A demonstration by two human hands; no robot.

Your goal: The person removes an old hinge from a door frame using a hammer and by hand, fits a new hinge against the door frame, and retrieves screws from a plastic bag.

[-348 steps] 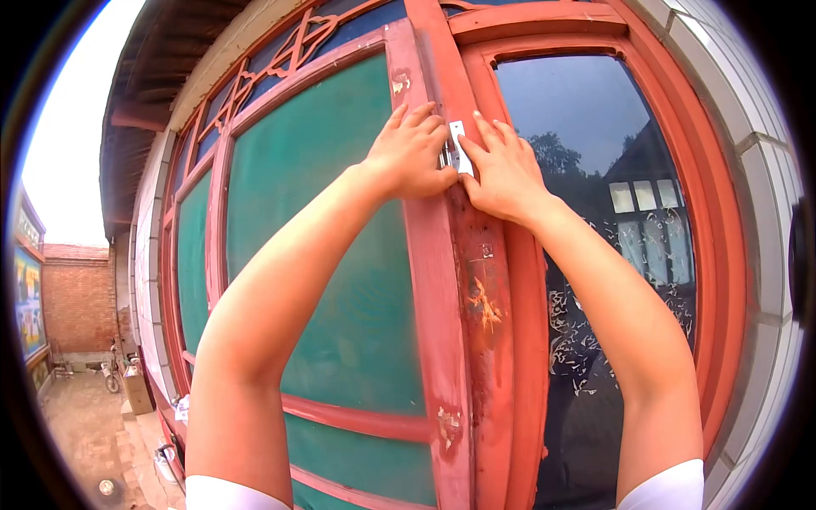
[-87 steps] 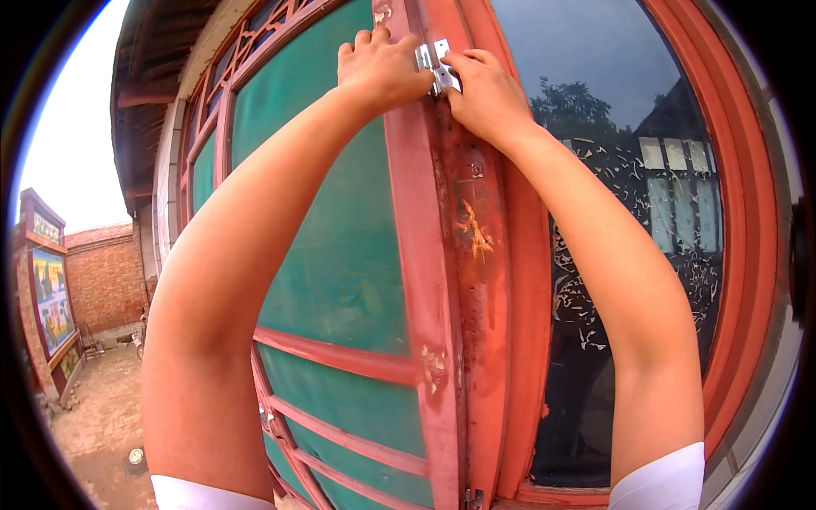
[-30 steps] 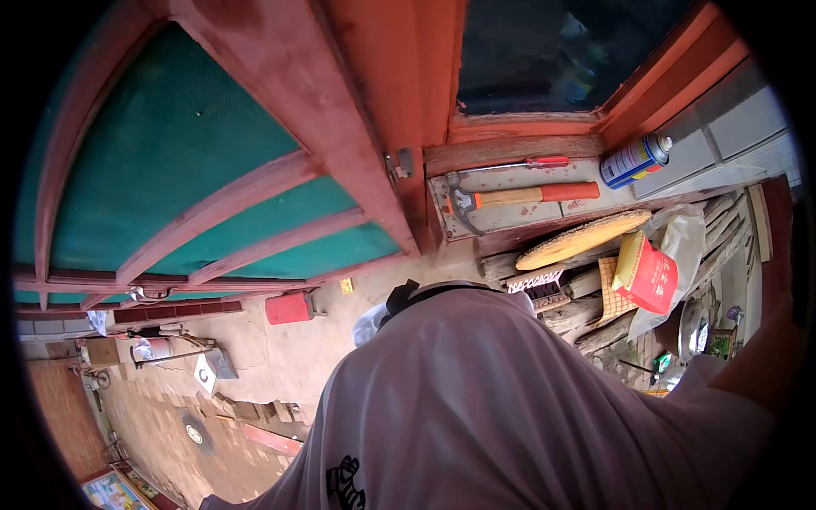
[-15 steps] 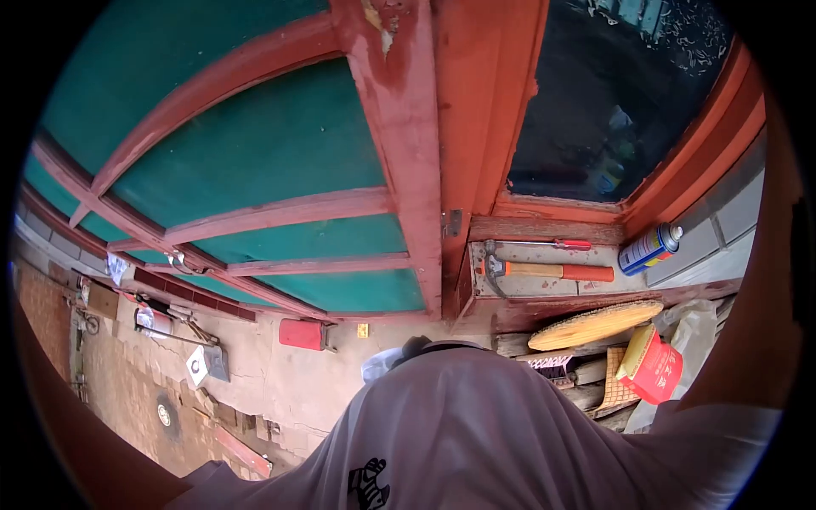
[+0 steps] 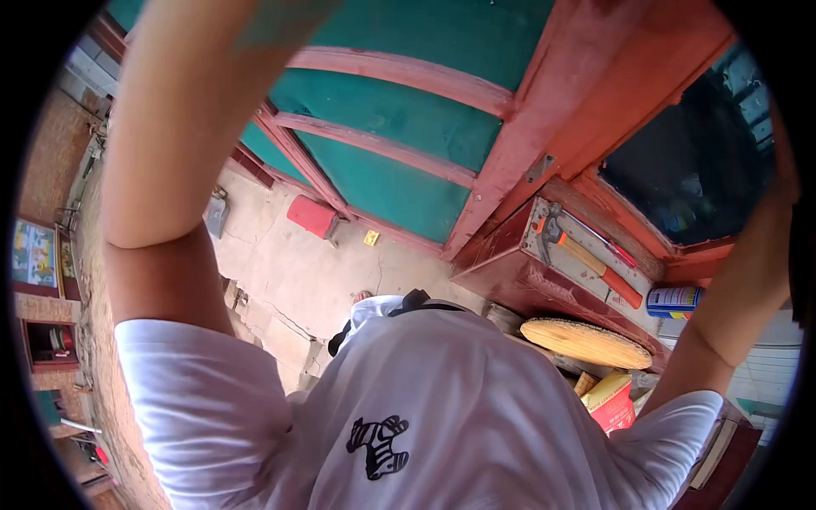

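Note:
Both of my forearms reach up past the top and right edges of the view, so neither my left hand nor my right hand shows. What they hold or touch is hidden. In front of me stands the red-framed door with green panels (image 5: 391, 136), beside the orange-red window frame (image 5: 586, 153). A small metal hinge (image 5: 540, 167) sits low on the joint between them. On the ledge below the dark window (image 5: 693, 157) lie a hammer (image 5: 595, 265) with an orange and wooden handle and a red-handled screwdriver (image 5: 614, 248).
A blue spray can (image 5: 674, 303) lies near the ledge's right end. Below are a round yellow board (image 5: 586, 342) and a red and yellow packet (image 5: 614, 401). A red stool (image 5: 312, 216) stands on the paved ground near the door. Brick walls (image 5: 53, 153) rise at the left.
My arms have risen into view, the left one now across the upper left. The view has turned, so the door, ledge and tools appear tilted and further right.

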